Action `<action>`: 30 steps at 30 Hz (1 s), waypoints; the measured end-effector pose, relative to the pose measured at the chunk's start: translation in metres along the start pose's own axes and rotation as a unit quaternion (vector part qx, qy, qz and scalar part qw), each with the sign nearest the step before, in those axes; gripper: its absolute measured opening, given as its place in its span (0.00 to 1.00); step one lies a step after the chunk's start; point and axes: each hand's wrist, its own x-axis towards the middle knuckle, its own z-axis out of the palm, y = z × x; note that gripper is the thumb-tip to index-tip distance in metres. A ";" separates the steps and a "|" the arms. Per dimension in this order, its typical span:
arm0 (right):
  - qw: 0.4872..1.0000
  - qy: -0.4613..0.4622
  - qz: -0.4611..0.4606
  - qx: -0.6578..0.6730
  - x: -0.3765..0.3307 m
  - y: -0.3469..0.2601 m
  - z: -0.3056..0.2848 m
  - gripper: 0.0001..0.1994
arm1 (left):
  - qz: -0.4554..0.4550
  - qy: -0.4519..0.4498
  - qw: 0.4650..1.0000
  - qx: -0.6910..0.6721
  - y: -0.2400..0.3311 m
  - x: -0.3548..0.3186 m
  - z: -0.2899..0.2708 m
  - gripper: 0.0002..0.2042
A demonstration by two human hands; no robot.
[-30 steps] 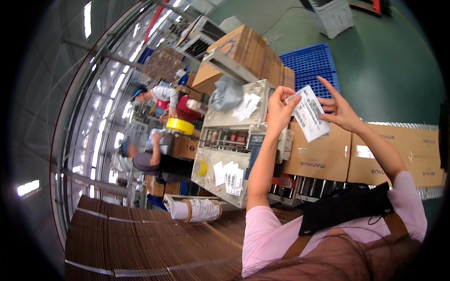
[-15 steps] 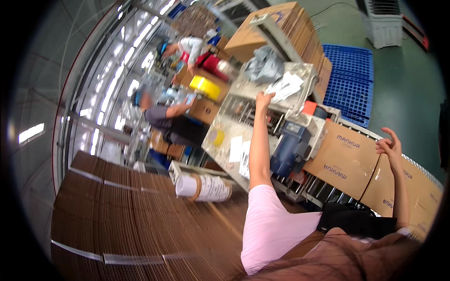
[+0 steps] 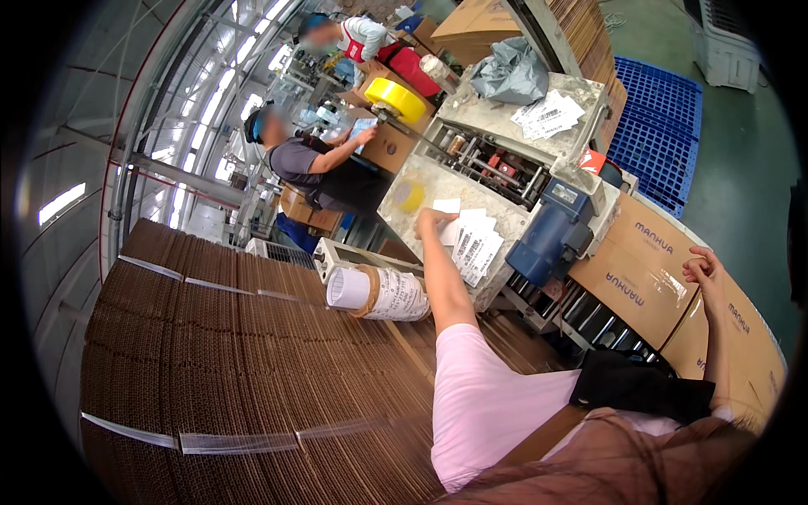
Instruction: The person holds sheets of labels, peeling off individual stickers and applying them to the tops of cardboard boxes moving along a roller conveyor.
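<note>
My left hand (image 3: 433, 222) reaches out over the pale worktop of a machine. Its fingers are closed together at a blank white paper label (image 3: 447, 204), partly covering it. Just right of these fingers, several printed white labels (image 3: 478, 247) lie fanned out. A second bunch of printed labels (image 3: 549, 115) rests on the machine's far side beside a crumpled grey plastic bag (image 3: 510, 71). My right hand (image 3: 704, 271) is raised above taped cardboard boxes (image 3: 641, 252), its fingers loosely curled and slightly apart with nothing in them.
A blue motor (image 3: 551, 231) sits on the machine beside the rollers. Strapped flat cardboard (image 3: 244, 362) fills the lower left, near a paper roll (image 3: 379, 294). Two people (image 3: 295, 156) work beyond a yellow tape roll (image 3: 396, 100). Blue pallets (image 3: 656, 126) lie on the floor.
My left hand has left the far label bunch and come nearer, to the white label on the machine's near side. My right hand's fingers have curled in more. The view has shifted slightly.
</note>
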 end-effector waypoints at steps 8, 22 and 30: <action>0.996 0.002 -0.071 0.057 -0.029 -0.002 -0.004 0.14 | 0.426 0.389 0.816 -0.033 0.028 -0.093 -0.066 0.23; 0.758 -0.035 -0.164 0.631 -0.146 -0.051 -0.057 0.35 | 0.978 -0.063 0.151 -0.130 -0.004 -0.651 0.158 0.06; 0.755 0.039 -0.187 0.628 -0.212 -0.015 -0.126 0.32 | 0.978 -0.106 0.167 -0.058 -0.027 -0.711 0.212 0.23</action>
